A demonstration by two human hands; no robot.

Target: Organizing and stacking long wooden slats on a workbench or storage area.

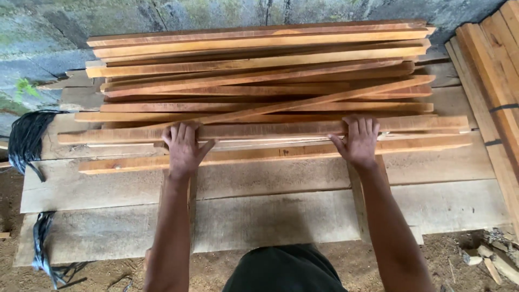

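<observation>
Both hands, left (184, 147) and right (359, 141), are laid flat, fingers spread, on one slat (270, 130) at the stack's (259, 65) near edge.

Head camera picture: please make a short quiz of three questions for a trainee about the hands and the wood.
1. True or false: both hands lie on the same long wooden strip.
2. What hangs at the left edge of the plank platform? A) black strapping B) a red bucket C) a saw
3. Fill in: the pile of strips rests on wide grey ____.

Key
1. True: the left hand and the right hand both press flat on the front wooden strip of the pile of strips.
2. A: black strapping.
3. Planks.
</observation>
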